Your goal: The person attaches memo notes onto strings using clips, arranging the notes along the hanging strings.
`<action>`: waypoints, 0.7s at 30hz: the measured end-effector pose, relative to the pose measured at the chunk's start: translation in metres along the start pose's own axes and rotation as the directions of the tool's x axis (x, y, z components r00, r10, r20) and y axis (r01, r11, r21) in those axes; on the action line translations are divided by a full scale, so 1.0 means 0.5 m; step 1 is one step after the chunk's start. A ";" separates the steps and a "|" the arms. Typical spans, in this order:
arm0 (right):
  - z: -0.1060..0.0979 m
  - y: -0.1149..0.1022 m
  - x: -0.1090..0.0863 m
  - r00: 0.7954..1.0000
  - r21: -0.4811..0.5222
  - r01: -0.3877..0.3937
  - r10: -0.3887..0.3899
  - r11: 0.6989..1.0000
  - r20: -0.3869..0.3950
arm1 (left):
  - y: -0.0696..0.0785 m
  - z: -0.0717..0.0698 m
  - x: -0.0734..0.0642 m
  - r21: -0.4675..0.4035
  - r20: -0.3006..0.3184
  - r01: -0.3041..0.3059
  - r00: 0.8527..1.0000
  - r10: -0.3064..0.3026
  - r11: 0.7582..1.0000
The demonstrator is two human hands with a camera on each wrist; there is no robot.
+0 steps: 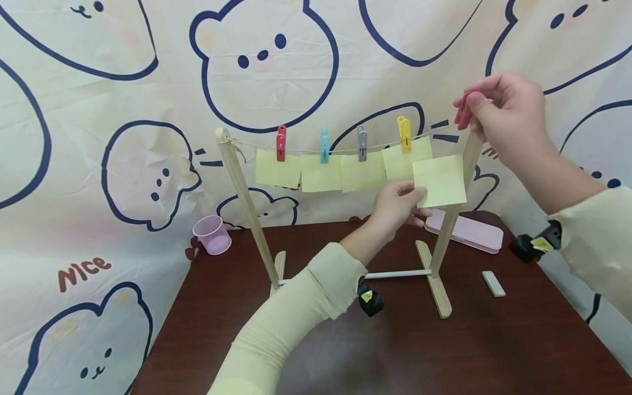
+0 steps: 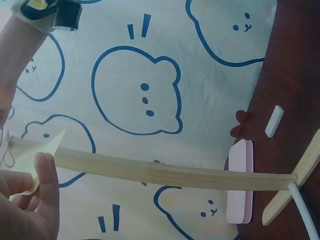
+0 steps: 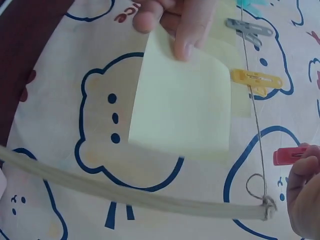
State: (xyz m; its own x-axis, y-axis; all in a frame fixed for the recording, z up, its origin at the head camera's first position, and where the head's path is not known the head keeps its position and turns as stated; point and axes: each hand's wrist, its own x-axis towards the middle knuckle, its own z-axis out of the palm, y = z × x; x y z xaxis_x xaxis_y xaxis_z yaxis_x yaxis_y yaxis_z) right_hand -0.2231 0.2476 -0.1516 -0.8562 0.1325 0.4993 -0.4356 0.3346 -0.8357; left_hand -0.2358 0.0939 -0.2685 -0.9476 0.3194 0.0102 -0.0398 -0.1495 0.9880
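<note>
Between thumb and fingers my left hand pinches a pale yellow sticky note by its lower left corner, just below the string. My right hand pinches a red clothespin near the string's right end, above the note. Four more notes hang along the string, each under a clothespin: red, light blue, grey and yellow. In the right wrist view, the held note stands apart from the red clothespin.
A wooden stand with a left post and right post carries the string; a white bar joins its feet. On the brown table are a purple cup, a pink case and a white block. A bear-patterned cloth hangs behind.
</note>
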 end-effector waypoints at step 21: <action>0.013 0.010 0.031 0.977 -0.092 -0.190 0.197 0.977 0.080 | 0.047 0.051 0.041 0.044 -0.043 0.029 0.999 -0.027 0.999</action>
State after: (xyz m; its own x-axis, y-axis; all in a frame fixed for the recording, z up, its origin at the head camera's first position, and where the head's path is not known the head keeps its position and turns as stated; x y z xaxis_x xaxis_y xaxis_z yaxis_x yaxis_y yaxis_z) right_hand -0.2404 0.2454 -0.1497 -0.9448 0.1206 0.3046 -0.2375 0.3880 -0.8905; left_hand -0.2480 0.1210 -0.2413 -0.9589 0.2829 -0.0235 -0.0534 -0.0985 0.9937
